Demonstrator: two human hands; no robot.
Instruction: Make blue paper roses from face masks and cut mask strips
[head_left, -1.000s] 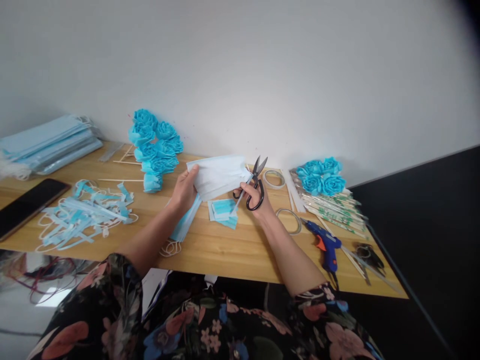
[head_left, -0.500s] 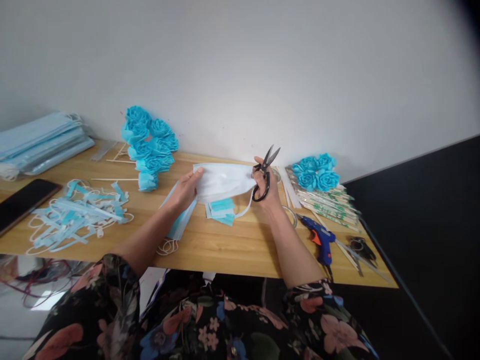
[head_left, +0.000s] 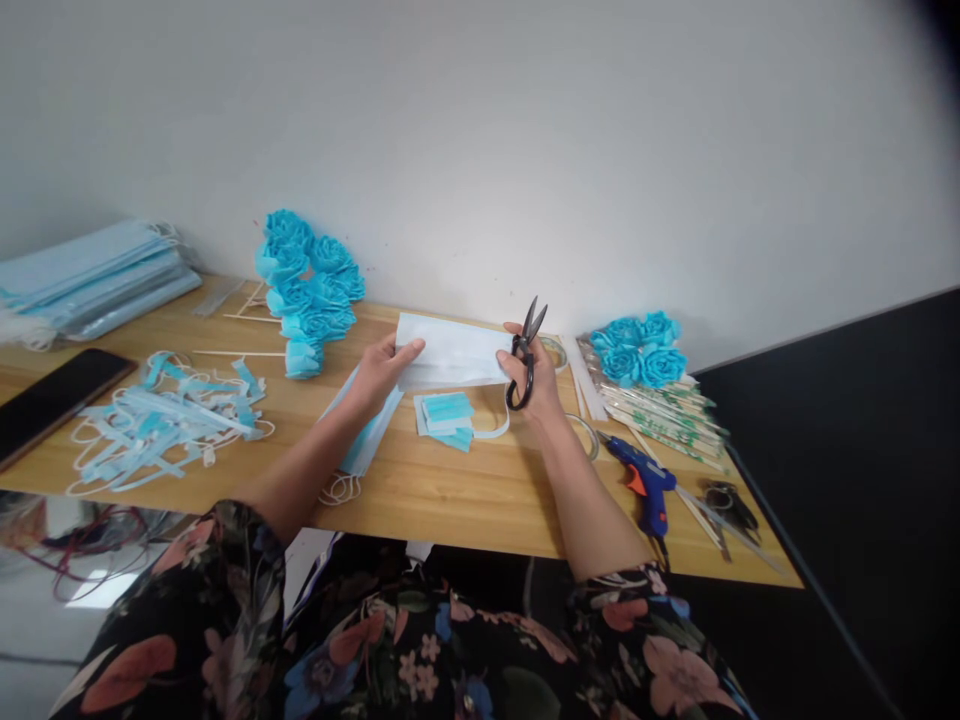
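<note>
A pale face mask (head_left: 450, 352) is stretched flat in the air between my two hands. My left hand (head_left: 382, 372) pinches its left end, thumb on top. My right hand (head_left: 538, 378) grips the mask's right end and also carries black-handled scissors (head_left: 525, 350), their blades slightly parted and pointing up. One white ear loop (head_left: 491, 432) dangles below the right end. Just under the mask, cut blue mask pieces (head_left: 446, 420) lie on the table. Another mask (head_left: 367, 440) rests partly beneath my left forearm.
Blue paper-like roses (head_left: 311, 290) on sticks stand back left, more roses (head_left: 637, 348) at right beside packed sticks (head_left: 667, 420). Left are cut strips and loops (head_left: 169, 420), a phone (head_left: 60, 400) and stacked masks (head_left: 97, 275). A blue glue gun (head_left: 646, 480) and tape rolls (head_left: 583, 435) lie right.
The mask has been pulled flatter and its left end is raised a little. My left hand has shifted slightly right. The scissors have turned a little more upright.
</note>
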